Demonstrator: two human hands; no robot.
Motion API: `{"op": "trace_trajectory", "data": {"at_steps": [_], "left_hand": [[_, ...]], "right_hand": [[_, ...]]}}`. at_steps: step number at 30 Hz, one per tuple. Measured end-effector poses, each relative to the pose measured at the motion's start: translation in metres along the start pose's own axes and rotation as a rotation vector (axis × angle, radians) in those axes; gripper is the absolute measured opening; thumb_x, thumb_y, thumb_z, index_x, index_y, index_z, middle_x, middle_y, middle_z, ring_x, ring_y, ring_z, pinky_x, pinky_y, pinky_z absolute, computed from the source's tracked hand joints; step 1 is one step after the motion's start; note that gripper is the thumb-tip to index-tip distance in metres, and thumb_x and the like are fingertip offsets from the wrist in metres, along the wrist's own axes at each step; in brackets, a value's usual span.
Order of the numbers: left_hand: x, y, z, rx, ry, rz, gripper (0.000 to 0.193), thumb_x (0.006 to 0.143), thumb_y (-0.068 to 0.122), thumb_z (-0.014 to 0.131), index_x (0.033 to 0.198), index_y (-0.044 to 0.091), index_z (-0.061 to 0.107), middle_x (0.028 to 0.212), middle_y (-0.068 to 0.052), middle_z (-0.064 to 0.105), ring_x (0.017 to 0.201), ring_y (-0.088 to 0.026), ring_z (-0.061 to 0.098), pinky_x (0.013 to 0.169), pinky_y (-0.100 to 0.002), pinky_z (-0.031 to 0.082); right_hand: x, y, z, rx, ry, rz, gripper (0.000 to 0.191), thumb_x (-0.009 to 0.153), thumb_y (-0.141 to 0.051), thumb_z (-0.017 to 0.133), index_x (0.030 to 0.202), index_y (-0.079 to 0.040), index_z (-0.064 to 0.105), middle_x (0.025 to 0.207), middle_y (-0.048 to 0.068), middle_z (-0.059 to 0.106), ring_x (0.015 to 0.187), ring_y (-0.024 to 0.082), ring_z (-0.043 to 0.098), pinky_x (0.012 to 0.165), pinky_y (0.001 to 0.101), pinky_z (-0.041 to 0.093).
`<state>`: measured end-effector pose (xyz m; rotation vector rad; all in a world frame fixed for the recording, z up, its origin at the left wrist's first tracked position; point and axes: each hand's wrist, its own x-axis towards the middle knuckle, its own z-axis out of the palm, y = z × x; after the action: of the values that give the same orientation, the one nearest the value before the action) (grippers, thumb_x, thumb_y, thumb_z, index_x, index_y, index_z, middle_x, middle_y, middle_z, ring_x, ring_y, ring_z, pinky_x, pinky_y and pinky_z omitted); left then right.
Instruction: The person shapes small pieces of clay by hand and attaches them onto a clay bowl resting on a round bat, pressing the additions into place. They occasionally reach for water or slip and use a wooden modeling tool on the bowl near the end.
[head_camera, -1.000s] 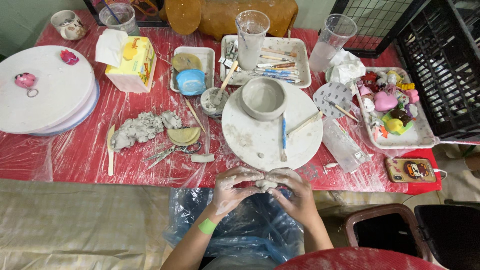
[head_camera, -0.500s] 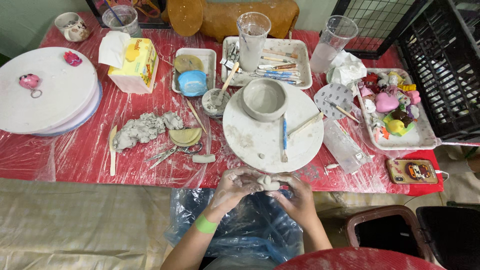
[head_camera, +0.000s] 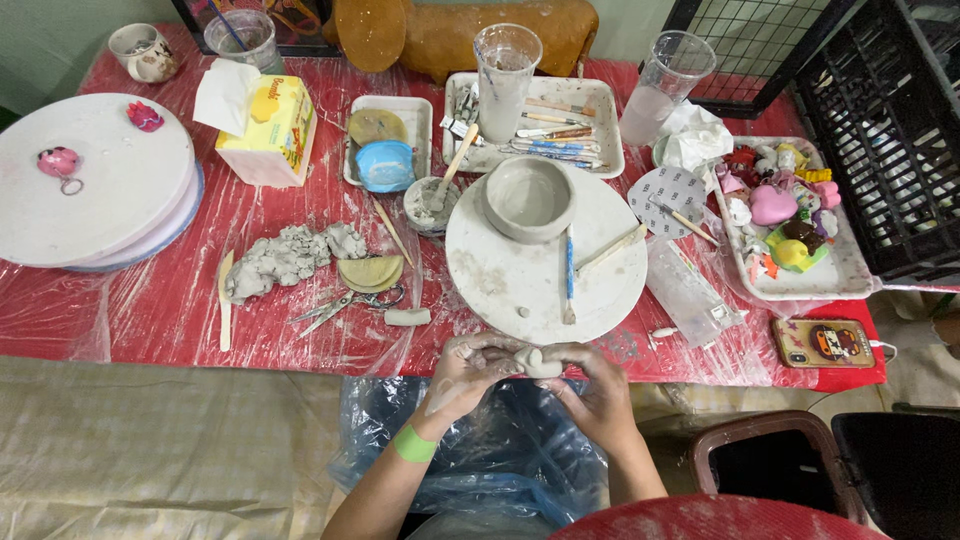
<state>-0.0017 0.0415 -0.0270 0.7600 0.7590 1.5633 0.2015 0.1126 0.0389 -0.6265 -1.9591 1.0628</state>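
From my seat at the feed, a fair bit is hidden: the lump of clay (head_camera: 541, 362) sits between both hands, and only its pale grey top shows — its underside and true shape I cannot make out. My forearms run off the bottom edge, and a red rounded thing at the lower right is cut off too. The far side of the table (head_camera: 150, 320), under its red plastic cover, loses a brown object at the top edge, and the black wire crate (head_camera: 890, 130) runs out of the right side.

My left hand (head_camera: 470, 372), smeared with clay and with a green band at the wrist, curls its fingers over the lump from the left, closed around it. My right hand (head_camera: 590, 385) meets it from the right, fingers bent and pressing the same lump — so both grip it together, fingertips touching over the top. The lump hangs just off the near edge of the table, above a blue plastic bag (head_camera: 500, 450) on my lap.

Just beyond my hands lies the round white board (head_camera: 500, 285) carrying a grey clay bowl (head_camera: 528, 197) and a blue-handled tool (head_camera: 568, 270). To the left of it lie scissors (head_camera: 345, 305), a heap of torn clay (head_camera: 285, 257) and a small clay roll (head_camera: 407, 317). A phone in a patterned case (head_camera: 825, 342) lies near the right corner
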Motion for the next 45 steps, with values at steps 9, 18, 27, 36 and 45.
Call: {"op": "trace_trajectory", "data": {"at_steps": [9, 18, 27, 36, 45], "left_hand": [[-0.002, 0.009, 0.002, -0.059, -0.060, -0.017, 0.035, 0.087, -0.008, 0.074, 0.121, -0.011, 0.064, 0.117, -0.018, 0.073, 0.107, -0.023, 0.073, 0.097, -0.036, 0.062], [0.002, 0.006, 0.016, -0.293, -0.091, 0.052, 0.035, 0.085, -0.001, 0.081, 0.114, -0.006, 0.063, 0.107, -0.014, 0.071, 0.093, -0.023, 0.074, 0.078, -0.038, 0.064], [-0.010, 0.057, 0.048, 0.101, -0.161, 0.167, 0.039, 0.087, 0.010, 0.081, 0.122, -0.003, 0.068, 0.131, -0.004, 0.062, 0.103, -0.018, 0.070, 0.079, -0.032, 0.061], [-0.014, 0.048, 0.056, 0.398, 0.110, 0.186, 0.031, 0.087, 0.003, 0.080, 0.117, -0.002, 0.071, 0.119, -0.011, 0.073, 0.106, -0.016, 0.071, 0.094, -0.031, 0.060], [-0.015, 0.028, 0.041, 0.022, 0.072, -0.052, 0.042, 0.094, -0.004, 0.070, 0.135, -0.011, 0.063, 0.126, -0.016, 0.072, 0.110, -0.017, 0.069, 0.100, -0.030, 0.057]], "right_hand": [[-0.015, 0.026, -0.002, -0.038, 0.020, -0.094, 0.034, 0.083, 0.002, 0.080, 0.114, -0.001, 0.066, 0.112, 0.015, 0.076, 0.103, 0.025, 0.076, 0.090, 0.0336, 0.058], [-0.021, 0.038, 0.005, 0.579, -0.134, 0.144, 0.031, 0.099, -0.007, 0.067, 0.125, 0.000, 0.053, 0.116, 0.015, 0.069, 0.102, 0.026, 0.070, 0.093, 0.0392, 0.056], [-0.020, 0.035, 0.020, 0.808, -0.182, 0.260, 0.036, 0.111, -0.033, 0.053, 0.132, -0.006, 0.044, 0.102, 0.015, 0.071, 0.084, 0.021, 0.071, 0.076, 0.0276, 0.048], [-0.025, 0.014, 0.024, 0.145, 0.045, 0.127, 0.041, 0.090, -0.002, 0.074, 0.128, 0.001, 0.060, 0.109, 0.010, 0.069, 0.083, 0.015, 0.071, 0.068, 0.0275, 0.059], [-0.013, -0.001, 0.029, 0.095, 0.213, 0.203, 0.023, 0.092, 0.003, 0.068, 0.115, 0.000, 0.070, 0.112, 0.012, 0.071, 0.079, 0.014, 0.074, 0.067, 0.0267, 0.061]]}}
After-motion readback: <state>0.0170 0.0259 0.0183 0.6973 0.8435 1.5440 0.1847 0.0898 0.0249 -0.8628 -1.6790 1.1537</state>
